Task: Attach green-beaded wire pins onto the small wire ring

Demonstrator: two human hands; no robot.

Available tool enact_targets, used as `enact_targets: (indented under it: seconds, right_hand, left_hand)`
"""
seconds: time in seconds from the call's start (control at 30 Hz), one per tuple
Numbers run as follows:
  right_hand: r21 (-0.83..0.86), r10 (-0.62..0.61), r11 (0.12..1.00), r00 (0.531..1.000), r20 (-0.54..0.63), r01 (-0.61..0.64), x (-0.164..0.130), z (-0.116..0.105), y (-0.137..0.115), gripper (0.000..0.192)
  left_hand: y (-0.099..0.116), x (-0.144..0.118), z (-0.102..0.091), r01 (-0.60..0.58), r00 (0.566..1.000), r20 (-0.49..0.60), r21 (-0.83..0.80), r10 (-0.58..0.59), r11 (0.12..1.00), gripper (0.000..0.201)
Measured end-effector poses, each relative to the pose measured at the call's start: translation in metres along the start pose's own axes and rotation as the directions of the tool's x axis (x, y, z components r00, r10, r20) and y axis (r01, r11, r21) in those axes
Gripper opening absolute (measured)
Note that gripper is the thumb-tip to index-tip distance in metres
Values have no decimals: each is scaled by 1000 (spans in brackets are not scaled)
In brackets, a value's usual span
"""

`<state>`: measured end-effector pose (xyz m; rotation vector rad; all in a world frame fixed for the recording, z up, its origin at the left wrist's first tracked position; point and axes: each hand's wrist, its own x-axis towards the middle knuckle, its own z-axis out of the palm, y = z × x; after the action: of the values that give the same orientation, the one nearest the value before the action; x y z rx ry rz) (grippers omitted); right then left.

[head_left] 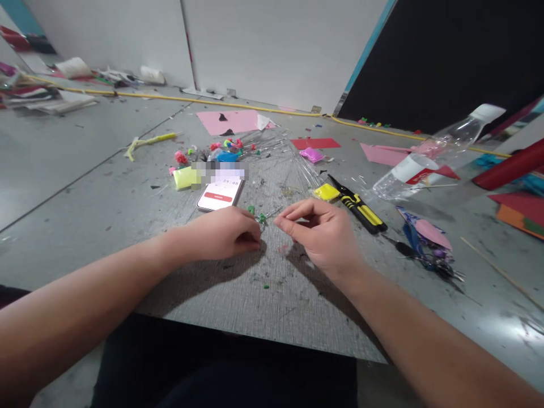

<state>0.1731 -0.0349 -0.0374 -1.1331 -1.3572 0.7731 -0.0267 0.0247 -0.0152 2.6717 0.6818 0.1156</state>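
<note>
On the grey table (106, 215), just in front of its near edge, both hands are held low and close together. The left hand (221, 233) is curled into a loose fist, knuckles up, with its fingertips pinched together on a thin wire stem (268, 215) that carries small green beads (262, 217). The right hand (321, 233) is set just beside it, palm turned inward, with thumb and forefinger drawn together near the other end of the stem; whether that end is actually gripped cannot be told. The beaded stem is thus found between the two hands, just above the tabletop.

Just beyond the left hand a phone (221, 194) is laid face up, its screen lit with a red bar. A yellow-green lump of clay (184, 178) is seen beside the phone, and a cluster of small coloured pieces (225, 148) lies behind it on a crinkled clear plastic sheet (293, 161). Near the right hand, a yellow clay piece (326, 192) and black-and-yellow pliers (360, 207) are placed touching or nearly so. Further right, a clear plastic bottle (429, 158) is tipped on its side, and scissors (425, 255) rest among paper scraps. A pink paper sheet (232, 120) is spread at the far side.
</note>
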Motion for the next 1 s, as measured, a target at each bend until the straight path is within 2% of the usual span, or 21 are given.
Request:
enact_targets:
  seconds: [0.13,0.37,0.5,0.67,0.77,0.9,1.0]
  right_hand:
    - [-26,58,998,998,-11,-59,-3,1,-1,14]
    - [-20,129,992,987,93,-127,-4,1,0,18]
    - [-37,118,993,982,149,-113,-2,1,1,16]
    - [-1,162,986,975,153,-164,-2,2,3,16]
    - [59,193,978,973,124,-202,-1,2,2,16]
    - [167,91,980,990,108,-109,-3,1,-5,10]
    - [130,-20,992,995,96,7,-8,1,-12,10]
  left_hand:
    - [-1,1,0,9,1000,12,-19,-9,1000,17]
    - [0,0,-4,-10,1000,-12,-21,10,1000,18]
    - [3,-1,-7,17,999,-46,-23,-18,1000,18]
    - [4,-2,-9,-10,995,-98,-140,-4,990,18]
    - [2,-2,-9,11,987,-151,-226,-46,974,17]
    - [2,-3,-9,89,966,-193,-381,-173,920,19]
    - [4,-3,-11,93,955,-202,-493,-218,865,19]
